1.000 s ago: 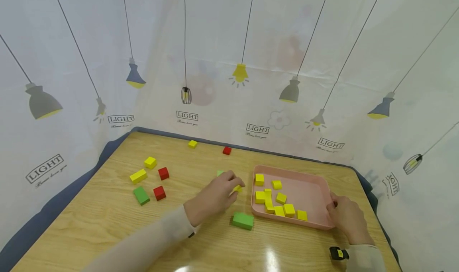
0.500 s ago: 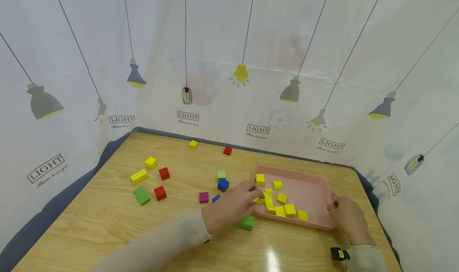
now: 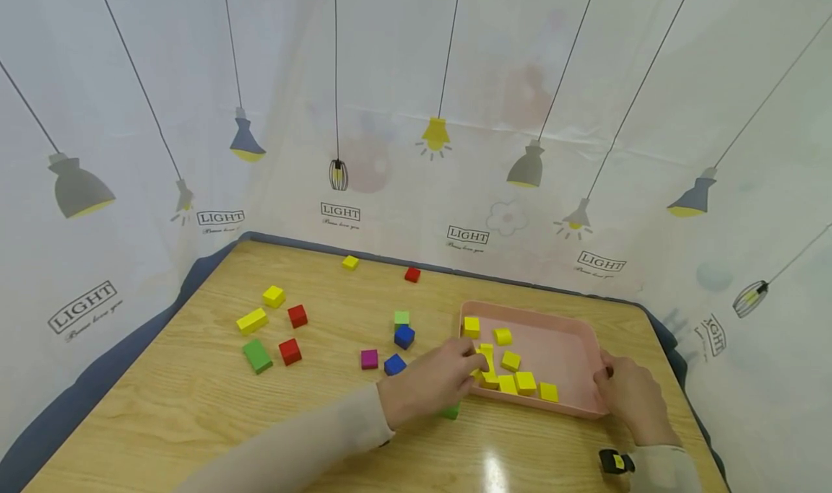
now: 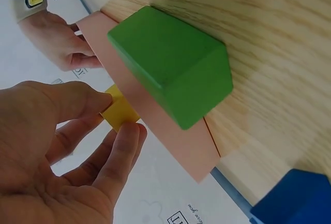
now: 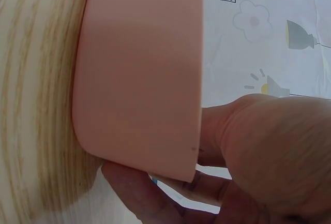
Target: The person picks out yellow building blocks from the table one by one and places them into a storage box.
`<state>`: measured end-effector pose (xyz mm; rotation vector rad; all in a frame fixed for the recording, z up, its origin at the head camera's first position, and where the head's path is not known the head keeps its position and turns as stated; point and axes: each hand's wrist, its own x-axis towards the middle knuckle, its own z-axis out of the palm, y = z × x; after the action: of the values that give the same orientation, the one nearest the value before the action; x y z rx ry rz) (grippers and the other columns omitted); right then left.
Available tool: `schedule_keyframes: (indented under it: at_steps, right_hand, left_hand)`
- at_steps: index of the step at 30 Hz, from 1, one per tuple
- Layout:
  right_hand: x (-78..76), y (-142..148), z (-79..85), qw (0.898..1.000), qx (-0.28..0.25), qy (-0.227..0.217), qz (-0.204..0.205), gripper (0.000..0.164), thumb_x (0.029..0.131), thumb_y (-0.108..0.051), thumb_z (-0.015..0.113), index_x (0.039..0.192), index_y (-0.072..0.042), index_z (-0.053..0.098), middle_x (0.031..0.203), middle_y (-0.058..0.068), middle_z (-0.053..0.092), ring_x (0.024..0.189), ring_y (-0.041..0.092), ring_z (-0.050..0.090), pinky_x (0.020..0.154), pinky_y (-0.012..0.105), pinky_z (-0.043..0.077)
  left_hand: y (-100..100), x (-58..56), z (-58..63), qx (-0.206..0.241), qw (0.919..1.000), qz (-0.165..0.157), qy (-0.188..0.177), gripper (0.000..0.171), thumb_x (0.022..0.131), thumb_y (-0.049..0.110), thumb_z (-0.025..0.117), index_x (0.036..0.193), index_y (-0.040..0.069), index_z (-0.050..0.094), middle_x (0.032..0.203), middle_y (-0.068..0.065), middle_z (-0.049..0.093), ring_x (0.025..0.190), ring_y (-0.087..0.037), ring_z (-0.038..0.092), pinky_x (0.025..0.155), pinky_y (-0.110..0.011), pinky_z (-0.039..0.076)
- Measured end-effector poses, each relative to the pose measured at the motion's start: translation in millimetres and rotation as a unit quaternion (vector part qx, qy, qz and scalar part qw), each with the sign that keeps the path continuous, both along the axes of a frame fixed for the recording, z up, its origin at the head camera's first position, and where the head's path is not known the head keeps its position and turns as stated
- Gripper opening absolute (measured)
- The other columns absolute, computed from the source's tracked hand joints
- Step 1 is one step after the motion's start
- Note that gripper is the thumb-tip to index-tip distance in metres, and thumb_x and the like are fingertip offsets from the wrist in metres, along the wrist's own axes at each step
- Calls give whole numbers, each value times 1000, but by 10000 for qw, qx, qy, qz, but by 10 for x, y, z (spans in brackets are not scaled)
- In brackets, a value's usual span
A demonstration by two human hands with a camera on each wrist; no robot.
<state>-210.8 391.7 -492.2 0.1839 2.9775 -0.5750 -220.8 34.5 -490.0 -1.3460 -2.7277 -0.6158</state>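
My left hand (image 3: 432,379) is over the left edge of the pink tray (image 3: 559,356). In the left wrist view its thumb and fingers pinch a yellow block (image 4: 120,111) at the tray's rim. Several other yellow blocks (image 3: 524,383) lie inside the tray, mostly toward its left and front. At the tray's right end, my right hand (image 3: 630,395) grips the rim. The right wrist view shows its thumb and fingers around the corner of the tray wall (image 5: 139,79). A green block (image 4: 170,63) stands just outside the tray, mostly hidden by my left hand in the head view.
Left of the tray are a light green block (image 3: 401,320), two blue blocks (image 3: 404,336) and a purple block (image 3: 369,359). Farther left lie yellow blocks (image 3: 252,321), red blocks (image 3: 289,351) and a green block (image 3: 257,356). A yellow block (image 3: 350,263) and a red block (image 3: 412,275) sit near the back edge.
My left hand has carried the yellow block rightward from the table to over the tray's left side, uncovering the blue and purple blocks. My right hand stays on the tray.
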Motion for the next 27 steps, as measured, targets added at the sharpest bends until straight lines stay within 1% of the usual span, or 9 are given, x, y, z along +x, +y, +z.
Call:
schedule_keyframes:
  at_steps: [4, 9, 12, 14, 18, 22, 24, 27]
  right_hand:
    - [4, 1, -8, 10000, 4, 17, -6, 52, 99, -14, 50, 146, 4, 41, 67, 8, 47, 54, 20, 46, 46, 32, 38]
    - [-2, 10, -25, 10000, 32, 59, 8, 51, 99, -14, 50, 145, 5, 42, 66, 7, 46, 53, 20, 46, 46, 31, 38]
    - [-7, 21, -36, 10000, 21, 71, 26, 51, 99, -14, 50, 145, 6, 42, 66, 7, 46, 53, 20, 46, 46, 31, 38]
    - [-7, 25, -47, 10000, 11, 75, 39, 51, 99, -14, 50, 145, 6, 42, 66, 7, 47, 53, 20, 46, 46, 31, 38]
    - [-7, 27, -60, 9999, -16, 106, 45, 50, 98, -13, 50, 144, 6, 44, 65, 7, 47, 53, 20, 46, 45, 31, 38]
    - [-12, 27, -60, 9999, -37, 92, 23, 50, 98, -14, 50, 144, 6, 44, 65, 7, 47, 53, 20, 46, 45, 31, 38]
    - [-16, 28, -57, 10000, -48, 68, 14, 50, 98, -14, 50, 144, 6, 44, 65, 7, 47, 53, 20, 46, 46, 31, 38]
    - [-19, 24, -54, 10000, -60, 50, 2, 50, 99, -14, 50, 144, 6, 44, 65, 7, 48, 53, 20, 47, 46, 31, 38]
  left_hand:
    - [14, 10, -3, -159, 9999, 31, 47, 28, 99, 22, 67, 126, 21, 65, 116, 4, 53, 94, -5, 48, 84, -13, 47]
    - [18, 22, -6, -325, 9993, 36, 181, 28, 98, 21, 68, 126, 20, 66, 115, 4, 52, 94, -6, 47, 83, -13, 46]
    - [8, 30, -6, -328, 9992, 41, 216, 28, 98, 20, 68, 125, 19, 67, 113, 4, 52, 93, -7, 46, 81, -12, 46]
    - [-6, 34, -9, -258, 9995, 47, 149, 27, 98, 20, 67, 125, 19, 66, 113, 5, 51, 94, -6, 46, 81, -12, 46]
    - [-58, 43, -12, -82, 9999, 96, 18, 25, 99, 21, 65, 124, 20, 65, 117, 7, 51, 100, -5, 47, 85, -12, 47]
    - [-144, 40, 10, 72, 9998, 180, 83, 25, 99, 23, 66, 124, 19, 66, 121, 5, 53, 104, -8, 49, 86, -14, 48]
    - [-201, 31, 24, 108, 9994, 287, 134, 28, 99, 26, 67, 125, 19, 66, 123, 4, 53, 105, -9, 50, 86, -16, 49]
    - [-306, 15, 41, 172, 9986, 492, 128, 32, 97, 27, 70, 128, 20, 64, 121, 4, 53, 103, -10, 50, 85, -18, 50]
